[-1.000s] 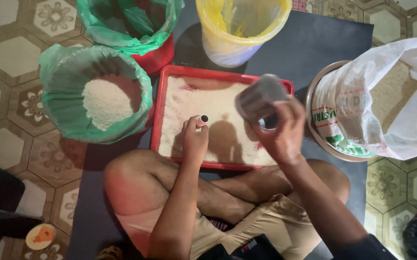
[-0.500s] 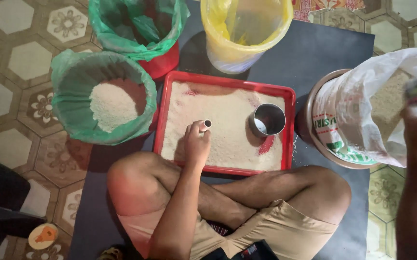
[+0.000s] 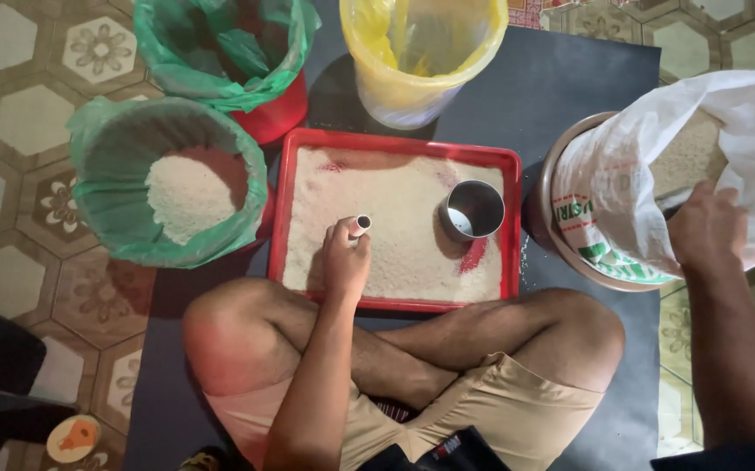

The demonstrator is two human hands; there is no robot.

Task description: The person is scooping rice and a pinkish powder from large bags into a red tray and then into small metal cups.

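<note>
The person sits cross-legged on a dark mat, with a red tray of white rice against the shins. The left hand rests on the rice, fingers curled shut around a small tube-shaped container whose dark open mouth points up. The right hand is off to the right, reaching into the white sack that lines a round basket; its fingers are hidden by the sack's folds, so I cannot tell whether it is open or gripping anything.

A steel cup stands upright in the rice at the right end of the tray. On the left, a green-lined tub holds a mound of rice; beyond it stand a second green-lined bucket and a yellow-lined bucket.

To do this well, I'd say the left hand should keep the little container upright and steady over the tray, so spilled grains land in it, while the right works gently in the sack without tugging its edge off the basket.

A second ago the right hand held the steel cup above the tray; half a second ago the cup was already standing in the rice and that hand had swung right. The left hand has hardly moved.
</note>
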